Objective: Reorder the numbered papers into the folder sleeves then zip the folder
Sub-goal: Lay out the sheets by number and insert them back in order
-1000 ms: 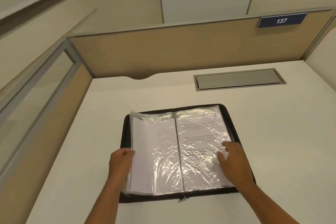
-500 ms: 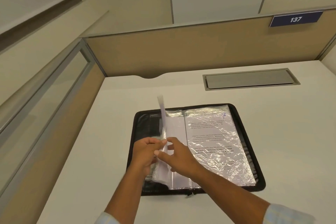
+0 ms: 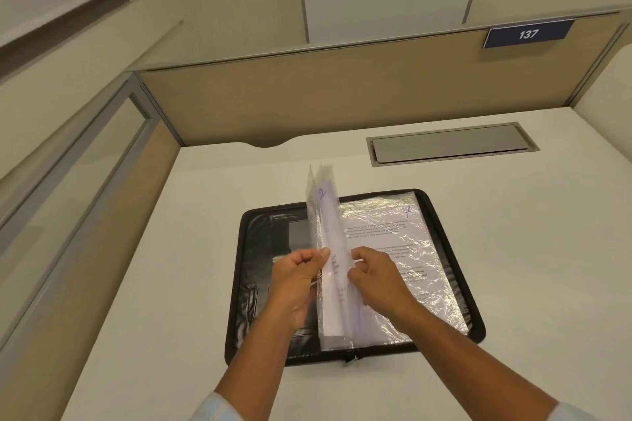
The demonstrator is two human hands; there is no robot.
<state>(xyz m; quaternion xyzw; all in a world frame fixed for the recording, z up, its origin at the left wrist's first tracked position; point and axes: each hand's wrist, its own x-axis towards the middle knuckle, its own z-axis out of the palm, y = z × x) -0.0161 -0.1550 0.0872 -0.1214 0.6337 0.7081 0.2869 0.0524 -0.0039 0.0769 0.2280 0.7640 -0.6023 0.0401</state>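
Observation:
A black zip folder lies open on the white desk. Its right side shows a clear sleeve with a printed paper inside and a blue handwritten mark at the top right corner. Several sleeves stand upright at the spine; the facing paper carries a blue "2". My left hand pinches these upright sleeves from the left. My right hand pinches their edge from the right. The folder's left inner cover is bare black with pockets. A zip pull sits at the near edge.
The white desk is bounded by a tan partition at the back and a glazed panel on the left. A grey cable hatch is set in the desk behind the folder. A blue plate reading 137 hangs at upper right.
The left-hand sleeves were lifted from flat to upright at the spine. My right hand left the right page and came to the raised sleeves; both hands now pinch them.

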